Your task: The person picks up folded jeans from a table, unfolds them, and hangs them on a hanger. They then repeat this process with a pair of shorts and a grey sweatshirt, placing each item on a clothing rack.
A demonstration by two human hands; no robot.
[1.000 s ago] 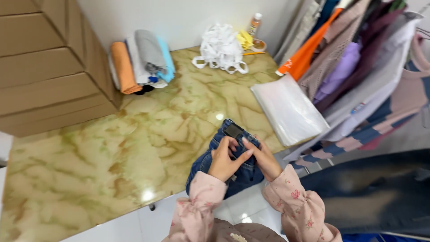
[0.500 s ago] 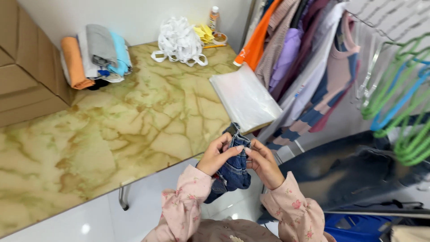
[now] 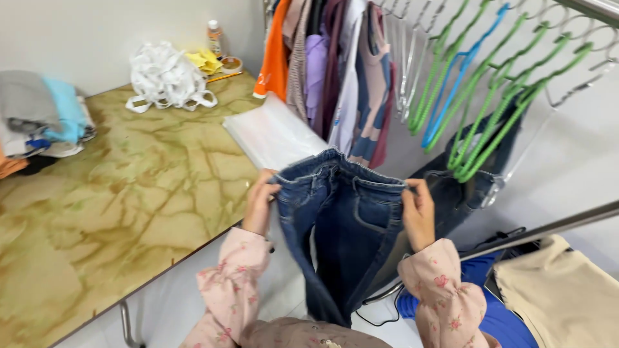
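Both hands grip the dark jeans [image 3: 345, 225] by the waistband, left hand [image 3: 260, 207] and right hand [image 3: 419, 212] at opposite ends. Denim looks heavyish, floppy; waistband's the sturdiest hold.

One pair of blue jeans [image 3: 342, 219] is seen, gripped at the waistband by two hands, the left hand [image 3: 260, 205] and the right hand [image 3: 419, 212]. One stack of clear plastic bags [image 3: 274, 132], one heap of white bags [image 3: 166, 77], one small bottle [image 3: 215, 35] and one tape roll [image 3: 231, 63] are counted on one marbled table [image 3: 129, 193]. One blue hanger [image 3: 461, 77] is counted among several green hangers [image 3: 496, 109], too overlapped to be numbered.
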